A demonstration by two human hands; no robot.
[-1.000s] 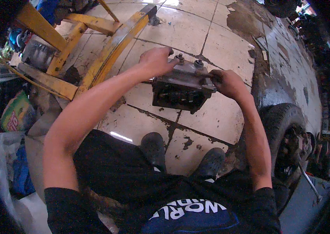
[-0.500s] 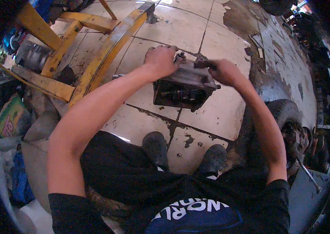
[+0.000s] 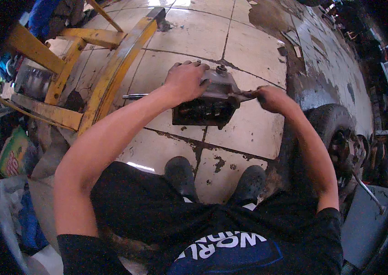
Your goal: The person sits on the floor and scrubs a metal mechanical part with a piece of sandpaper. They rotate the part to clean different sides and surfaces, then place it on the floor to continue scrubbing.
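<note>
On the tiled floor in front of my feet stands a dark, greasy gearbox housing (image 3: 217,82). Its near side is open, with dark shafts or gears in shadow inside. A shiny metal shaft (image 3: 134,96) sticks out to its left, partly behind my forearm. My left hand (image 3: 187,81) grips the top left of the housing, fingers curled over it. My right hand (image 3: 274,99) is closed round a short dark brown tool (image 3: 245,95), possibly a brush or scraper. The tool's tip meets the right edge of the housing; its exact kind is unclear.
A yellow metal frame (image 3: 104,91) stands to the left. On the right are a wheel with a black tyre (image 3: 329,123) and a metal bar (image 3: 369,195) over a grey panel. My shoes (image 3: 246,184) are planted just below the housing. Dirt and worn patches mark the floor (image 3: 274,20).
My right hand with the tool has moved from the housing's top down to its right edge. The housing has turned slightly, and the whole view has shifted a little.
</note>
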